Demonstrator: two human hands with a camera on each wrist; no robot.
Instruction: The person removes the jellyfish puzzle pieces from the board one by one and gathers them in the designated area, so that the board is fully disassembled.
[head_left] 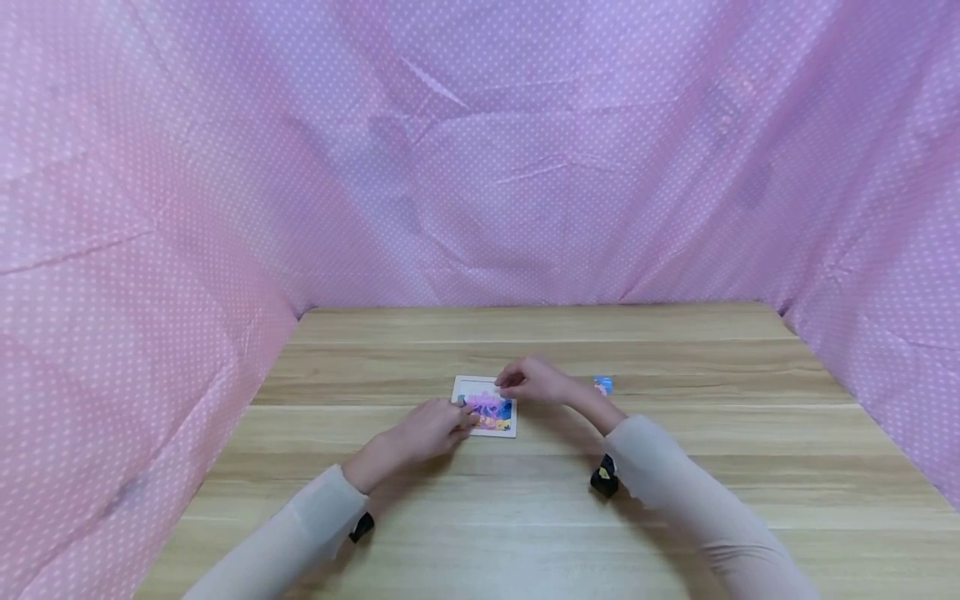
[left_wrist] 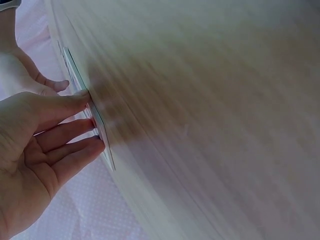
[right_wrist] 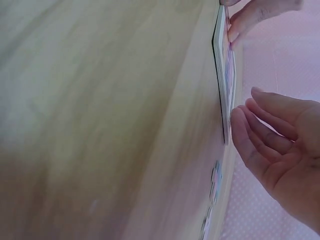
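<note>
A small jigsaw puzzle board [head_left: 491,408] with a white border lies on the table, a pink, blue and yellow picture filling its lower part. Its upper part shows plain white. My left hand [head_left: 431,427] rests at the board's lower left; in the left wrist view, thumb and fingertips touch the near edge of the board [left_wrist: 102,125]. Over the upper right corner hovers my right hand [head_left: 536,382], its fingers bent. In the right wrist view the right hand [right_wrist: 280,145] has thumb and fingers apart, fingertips right at the board's edge, with nothing visible between them.
Blue and pink loose puzzle pieces [head_left: 603,383] lie on the table right of the board, beyond my right wrist. The wooden table [head_left: 480,517] extends all around, with pink dotted cloth [head_left: 465,208] hanging behind and along both sides.
</note>
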